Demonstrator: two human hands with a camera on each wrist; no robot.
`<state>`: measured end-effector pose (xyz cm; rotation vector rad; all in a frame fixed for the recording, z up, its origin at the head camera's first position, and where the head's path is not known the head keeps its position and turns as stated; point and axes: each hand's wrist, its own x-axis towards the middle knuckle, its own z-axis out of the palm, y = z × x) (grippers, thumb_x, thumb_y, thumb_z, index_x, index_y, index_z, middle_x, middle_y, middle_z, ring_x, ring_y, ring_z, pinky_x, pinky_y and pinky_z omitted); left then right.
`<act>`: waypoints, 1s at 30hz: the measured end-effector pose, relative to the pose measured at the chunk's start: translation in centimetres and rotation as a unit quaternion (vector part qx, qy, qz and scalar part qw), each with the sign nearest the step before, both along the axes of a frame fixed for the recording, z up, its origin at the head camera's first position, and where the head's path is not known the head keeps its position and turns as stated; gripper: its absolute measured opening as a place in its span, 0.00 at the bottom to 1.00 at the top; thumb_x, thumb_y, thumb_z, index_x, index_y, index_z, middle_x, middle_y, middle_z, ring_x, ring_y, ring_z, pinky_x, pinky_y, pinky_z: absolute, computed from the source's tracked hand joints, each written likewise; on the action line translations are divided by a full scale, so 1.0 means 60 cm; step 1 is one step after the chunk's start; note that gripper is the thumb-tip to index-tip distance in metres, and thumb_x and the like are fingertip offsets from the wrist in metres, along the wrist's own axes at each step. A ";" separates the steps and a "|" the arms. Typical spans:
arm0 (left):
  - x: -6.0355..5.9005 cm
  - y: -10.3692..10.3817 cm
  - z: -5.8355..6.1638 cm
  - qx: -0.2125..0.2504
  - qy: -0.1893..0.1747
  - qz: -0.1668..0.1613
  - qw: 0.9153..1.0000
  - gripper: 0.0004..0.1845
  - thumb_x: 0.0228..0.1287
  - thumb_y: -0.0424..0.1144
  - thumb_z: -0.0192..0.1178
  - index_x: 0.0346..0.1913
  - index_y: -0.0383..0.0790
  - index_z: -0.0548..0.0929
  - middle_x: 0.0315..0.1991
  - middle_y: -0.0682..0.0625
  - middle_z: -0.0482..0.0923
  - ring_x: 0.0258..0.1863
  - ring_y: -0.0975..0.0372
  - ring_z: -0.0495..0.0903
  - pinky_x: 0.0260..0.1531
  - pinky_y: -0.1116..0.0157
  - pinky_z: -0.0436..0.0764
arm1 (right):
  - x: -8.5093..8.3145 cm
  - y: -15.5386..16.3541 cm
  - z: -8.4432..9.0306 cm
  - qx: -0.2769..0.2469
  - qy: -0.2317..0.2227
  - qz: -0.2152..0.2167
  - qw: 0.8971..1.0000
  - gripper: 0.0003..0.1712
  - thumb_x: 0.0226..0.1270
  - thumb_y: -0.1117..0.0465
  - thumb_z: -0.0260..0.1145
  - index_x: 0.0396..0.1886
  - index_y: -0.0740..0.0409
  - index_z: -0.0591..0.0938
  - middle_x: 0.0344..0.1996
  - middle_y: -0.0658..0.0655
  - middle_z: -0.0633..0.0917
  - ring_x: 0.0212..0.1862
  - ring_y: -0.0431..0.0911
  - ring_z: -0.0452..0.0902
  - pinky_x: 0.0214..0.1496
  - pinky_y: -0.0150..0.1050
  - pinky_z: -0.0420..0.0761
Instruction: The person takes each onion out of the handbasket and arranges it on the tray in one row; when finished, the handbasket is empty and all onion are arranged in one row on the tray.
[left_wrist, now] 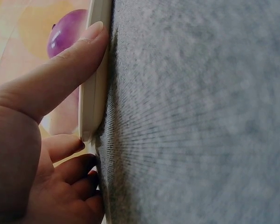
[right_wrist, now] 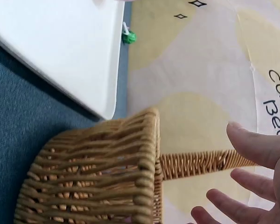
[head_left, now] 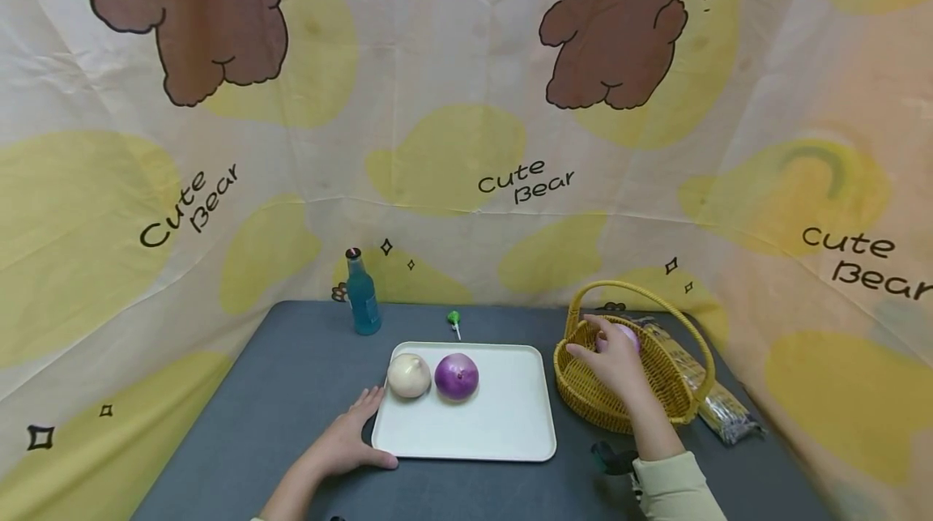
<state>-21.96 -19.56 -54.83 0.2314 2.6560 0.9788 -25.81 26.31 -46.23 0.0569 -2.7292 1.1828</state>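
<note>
The left hand (head_left: 342, 444) is laid on the table (head_left: 291, 375) at the tray's (head_left: 503, 424) near-left corner, with the fingers straight and slightly apart along the tray's left edge; in the left wrist view the thumb (left_wrist: 65, 65) is pressed flat against the white rim (left_wrist: 94, 84) while the other fingers are seen loosely bent below the corner. Just beyond the fingertips, on the tray, a pale onion (head_left: 409, 376) is set, and a purple onion (head_left: 457, 376) is set right beside it, the two close or touching. The right hand (head_left: 615, 359) is held over the basket (head_left: 605, 403), and a third, pinkish onion (head_left: 628, 335) is seen partly hidden just behind its fingers; whether it is gripped cannot be told. In the right wrist view the fingers (right_wrist: 252, 147) are shown spread and relaxed beside the woven wall (right_wrist: 98, 172), with nothing visible between them. A foil packet (head_left: 717, 403) is lying against the basket's far side from the fingers. At the table's back edge, well apart from both hands, a blue bottle (head_left: 362, 294) is standing upright and a green lollipop (head_left: 454, 320) is lying just behind the tray.
</note>
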 end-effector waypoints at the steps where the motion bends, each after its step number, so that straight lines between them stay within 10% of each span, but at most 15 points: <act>1: 0.000 0.000 0.000 0.001 0.000 0.000 1.000 0.69 0.37 0.60 0.82 0.79 0.36 0.56 0.80 0.36 0.52 0.79 0.37 0.46 0.69 0.30 0.53 | 0.000 0.004 0.000 0.006 -0.001 -0.004 1.000 0.40 0.67 0.51 0.72 0.73 0.59 0.70 0.69 0.73 0.70 0.68 0.70 0.68 0.65 0.65 0.72; 30: 0.004 -0.002 -0.001 0.003 0.003 0.002 1.000 0.68 0.37 0.60 0.82 0.79 0.36 0.57 0.80 0.37 0.52 0.79 0.37 0.47 0.69 0.30 0.53 | -0.054 0.091 -0.066 0.044 -0.051 -0.089 0.994 0.38 0.67 0.65 0.65 0.74 0.68 0.64 0.69 0.80 0.64 0.69 0.76 0.59 0.68 0.70 0.63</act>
